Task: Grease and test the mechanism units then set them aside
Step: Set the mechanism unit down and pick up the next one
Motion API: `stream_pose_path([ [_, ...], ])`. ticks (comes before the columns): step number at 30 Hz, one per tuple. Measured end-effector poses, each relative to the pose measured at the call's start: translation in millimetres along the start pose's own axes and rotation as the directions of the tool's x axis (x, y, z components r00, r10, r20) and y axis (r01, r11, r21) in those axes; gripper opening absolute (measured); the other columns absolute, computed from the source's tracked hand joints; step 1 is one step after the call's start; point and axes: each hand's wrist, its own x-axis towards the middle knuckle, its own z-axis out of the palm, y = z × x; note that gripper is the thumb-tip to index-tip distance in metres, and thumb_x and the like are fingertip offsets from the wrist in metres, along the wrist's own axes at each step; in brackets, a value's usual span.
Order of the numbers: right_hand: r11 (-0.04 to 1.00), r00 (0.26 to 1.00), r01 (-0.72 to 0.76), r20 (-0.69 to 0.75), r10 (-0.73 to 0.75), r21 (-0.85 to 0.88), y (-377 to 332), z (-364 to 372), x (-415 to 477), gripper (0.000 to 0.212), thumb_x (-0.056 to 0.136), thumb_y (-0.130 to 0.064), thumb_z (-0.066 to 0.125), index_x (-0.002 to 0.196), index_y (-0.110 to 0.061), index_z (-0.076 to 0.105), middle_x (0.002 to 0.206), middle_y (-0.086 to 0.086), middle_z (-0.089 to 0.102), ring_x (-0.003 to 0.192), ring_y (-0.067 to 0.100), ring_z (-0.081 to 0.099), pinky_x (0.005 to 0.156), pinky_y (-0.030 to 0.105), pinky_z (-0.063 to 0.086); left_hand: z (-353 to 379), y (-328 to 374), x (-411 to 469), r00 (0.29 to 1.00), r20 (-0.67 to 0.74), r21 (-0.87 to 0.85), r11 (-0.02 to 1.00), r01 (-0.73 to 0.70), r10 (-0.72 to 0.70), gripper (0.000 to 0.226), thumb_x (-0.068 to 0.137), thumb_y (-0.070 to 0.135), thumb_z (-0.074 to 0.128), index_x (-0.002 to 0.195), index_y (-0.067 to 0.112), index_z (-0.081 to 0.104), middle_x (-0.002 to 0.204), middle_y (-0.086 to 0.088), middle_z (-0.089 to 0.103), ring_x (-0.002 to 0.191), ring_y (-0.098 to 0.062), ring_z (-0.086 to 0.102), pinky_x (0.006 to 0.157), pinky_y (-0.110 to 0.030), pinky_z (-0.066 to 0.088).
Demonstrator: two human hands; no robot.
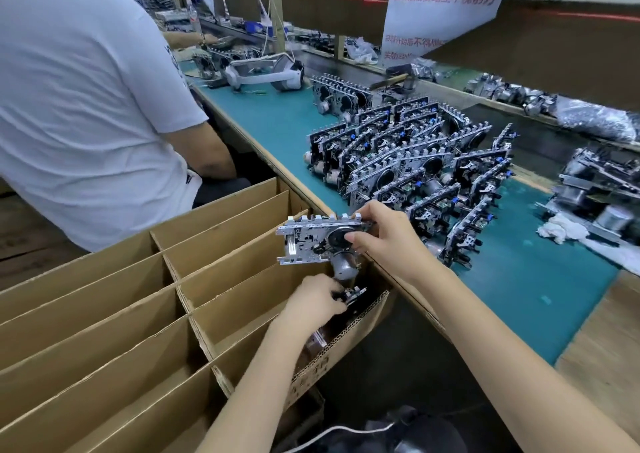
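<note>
At the near corner of the box [221,244], just off the edge of the surface [277,123]: right hand [384,241] pinches a unit [311,241] by its right end, thumb on the dark round part, fingers over the top edge. The unit is held level in the air with its motor hanging down. Left hand [311,305] is below, fingers curled round a second unit [349,295] standing in the end compartment, which is mostly hidden by hand and cardboard. The motor hangs just above the left hand; contact cannot be told. The pile [415,161] of units stands on the surface, well apart. Judged risks: the one-ended pinch leaves the far end unsupported, so the unit could twist and drop into the box. Lifting the second unit straight up could knock it against the hanging motor. Thin levers and tabs may snag a divider edge. Greasy fingers would weaken both grips.
</note>
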Motion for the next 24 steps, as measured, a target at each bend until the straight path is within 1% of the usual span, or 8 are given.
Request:
stream_pose_path([
  [3, 0.998, 0.997, -0.025, 0.073, 0.021, 0.057, -0.6, 0.6, -1.3, 0.020, 0.083, -0.010, 0.066, 0.086, -0.015, 0.048, 0.084, 0.005, 0.063, 0.073, 0.022, 0.068, 0.072, 0.042, 0.056, -29.5, -18.3, -19.3, 0.998, 0.034, -0.103, 0.993, 0.051, -0.048, 0.028, 0.089, 0.007, 0.060, 0.116, 0.009, 0.065, 0.120, -0.008, 0.065, 0.105, -0.018, 0.062, 0.094, -0.025, 0.046],
  [5, 0.994, 0.991, -0.036, 0.130, 0.023, 0.101, -1.9, 2.9, -3.0, 0.021, 0.083, -0.008, 0.066, 0.083, -0.014, 0.046, 0.084, 0.007, 0.062, 0.071, 0.023, 0.068, 0.068, 0.038, 0.057, -50.3, -36.0, -33.0, 0.991, 0.073, -0.166, 0.978, 0.126, -0.115, 0.018, 0.091, 0.002, 0.056, 0.096, 0.011, 0.070, 0.107, -0.008, 0.070, 0.089, -0.013, 0.066, 0.083, -0.026, 0.054],
  [7, 0.989, 0.985, -0.035, 0.172, 0.010, 0.144, -4.1, 7.7, -4.4, 0.022, 0.083, -0.005, 0.066, 0.082, -0.011, 0.044, 0.082, 0.009, 0.061, 0.067, 0.022, 0.068, 0.058, 0.026, 0.056, -67.9, -49.6, -45.5, 0.978, 0.135, -0.249, 0.950, 0.190, -0.160, 0.024, 0.091, -0.002, 0.054, 0.082, 0.014, 0.070, 0.095, -0.007, 0.072, 0.078, -0.009, 0.067, 0.067, -0.019, 0.055],
  [9, 0.984, 0.980, -0.039, 0.198, 0.003, 0.176, -7.0, 14.3, -5.5, 0.023, 0.083, -0.002, 0.065, 0.081, -0.010, 0.044, 0.082, 0.012, 0.062, 0.063, 0.021, 0.066, 0.054, 0.020, 0.054, -80.4, -60.6, -55.8, 0.967, 0.168, -0.245, 0.942, 0.228, -0.190, 0.027, 0.091, -0.003, 0.055, 0.078, 0.014, 0.070, 0.084, -0.002, 0.072, 0.073, -0.006, 0.067, 0.056, -0.014, 0.052],
  [11, 0.985, 0.976, -0.031, 0.216, -0.006, 0.168, -8.2, 20.0, -5.3, 0.021, 0.084, -0.002, 0.064, 0.082, -0.008, 0.044, 0.082, 0.012, 0.061, 0.064, 0.019, 0.065, 0.058, 0.024, 0.056, -89.0, -71.8, -63.3, 0.956, 0.161, -0.207, 0.939, 0.275, -0.245, 0.027, 0.091, -0.004, 0.054, 0.076, 0.012, 0.070, 0.081, -0.001, 0.070, 0.071, -0.006, 0.066, 0.053, -0.014, 0.050],
  [14, 0.990, 0.962, -0.017, 0.271, -0.022, 0.139, -9.1, 24.7, -5.3, 0.018, 0.084, -0.002, 0.064, 0.089, -0.004, 0.046, 0.091, 0.017, 0.057, 0.068, 0.020, 0.066, 0.066, 0.032, 0.058, -97.4, -86.5, -69.1, 0.952, 0.041, -0.252, 0.919, 0.303, -0.303, 0.021, 0.092, 0.001, 0.054, 0.078, 0.009, 0.067, 0.079, -0.003, 0.068, 0.071, -0.011, 0.064, 0.056, -0.018, 0.050],
  [18, 0.985, 0.931, -0.038, 0.365, -0.026, 0.168, -13.0, 30.4, -9.2, 0.022, 0.085, -0.003, 0.063, 0.083, -0.014, 0.044, 0.100, 0.017, 0.053, 0.070, 0.021, 0.067, 0.071, 0.037, 0.058, -100.3, -84.5, -69.5, 0.981, -0.120, -0.471, 0.879, 0.079, -0.152, 0.014, 0.091, 0.016, 0.060, 0.083, 0.015, 0.071, 0.080, 0.001, 0.072, 0.077, -0.010, 0.066, 0.062, -0.017, 0.052],
  [24, 0.975, 0.844, -0.096, 0.536, -0.027, 0.199, -15.8, 47.1, -13.3, 0.019, 0.087, 0.001, 0.059, 0.085, -0.009, 0.043, 0.091, 0.007, 0.059, 0.077, 0.014, 0.068, 0.073, 0.029, 0.057, -98.7, -77.3, -70.4, 0.997, 0.034, -0.508, 0.861, -0.043, 0.070, 0.023, 0.088, 0.022, 0.061, 0.072, 0.020, 0.077, 0.078, 0.000, 0.072, 0.074, -0.010, 0.062, 0.074, -0.025, 0.047],
])
